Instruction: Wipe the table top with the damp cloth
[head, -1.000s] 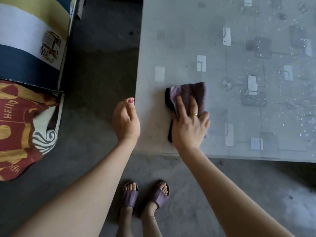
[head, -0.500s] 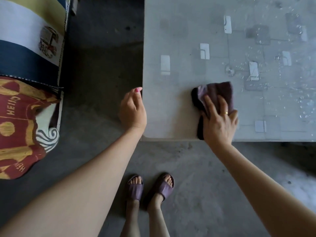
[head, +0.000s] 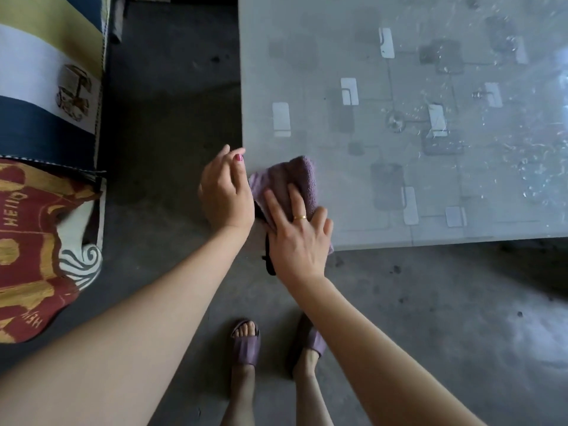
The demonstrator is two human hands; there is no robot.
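A folded purple cloth (head: 292,176) lies on the near left corner of the grey patterned table top (head: 399,87). My right hand (head: 296,232) presses flat on the cloth, fingers spread, a gold ring on one finger. A dark strip of the cloth hangs over the table's front edge under my wrist. My left hand (head: 226,192) is loosely cupped at the table's left edge, just beside the cloth, holding nothing that I can see. Water droplets glisten on the right part of the table top.
A striped and red patterned fabric (head: 46,149) covers furniture at the left. A grey concrete floor (head: 169,103) runs between it and the table. My feet in purple slippers (head: 246,345) stand below the table's near corner.
My right hand has slid the cloth leftward along the front edge to the near left corner, up against my left hand. The left hand stayed at the table's left edge.
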